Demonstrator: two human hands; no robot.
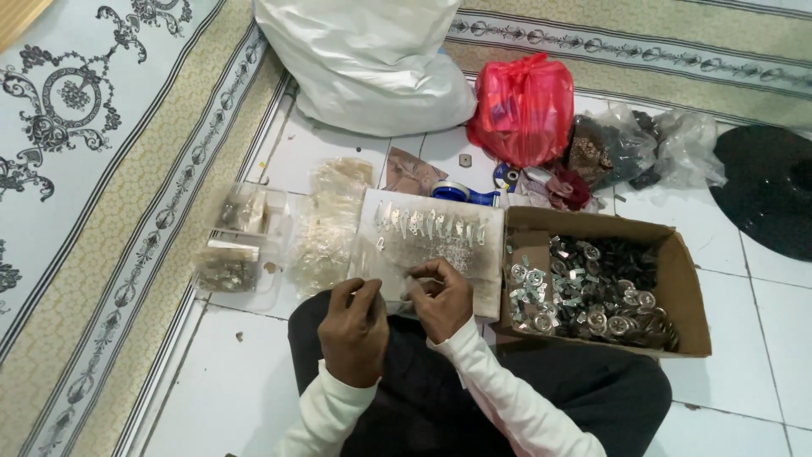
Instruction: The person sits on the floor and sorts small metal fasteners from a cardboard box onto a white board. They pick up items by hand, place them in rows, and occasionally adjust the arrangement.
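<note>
Sitting: a person cross-legged on a white tiled floor, both hands raised over the lap, seen from above.
Left hand: the left hand (353, 328) is curled closed, fingertips pinching the edge of a small clear plastic bag (391, 298) (its mouth is hard to make out against the board behind it).
Right hand: the right hand (441, 296) is closed too, thumb and forefinger pressed together at the bag; whether a small part sits between them I cannot tell.
Where the bag is: between the two hands, just above the lap, touching both.
Board: a pale flat board (486, 288) lies just beyond the hands, with a row of small silvery pieces (430, 224) lined up along its far edge.
Box: a cardboard box (687, 288) to the right holds a heap of shiny metal clips (584, 296).
Left side: a pile of clear sachets (330, 224) and a clear plastic tray (245, 241) of filled packets.
Behind: a large white sack (372, 63), a red plastic bag (523, 106) and a blue tape dispenser (461, 193).
Doing it well, in my judgement: keep the left pinch steady so the bag's mouth holds open, feed from the right with fingertips only, and work low over the board so a dropped piece lands there rather than on the tiles.
</note>
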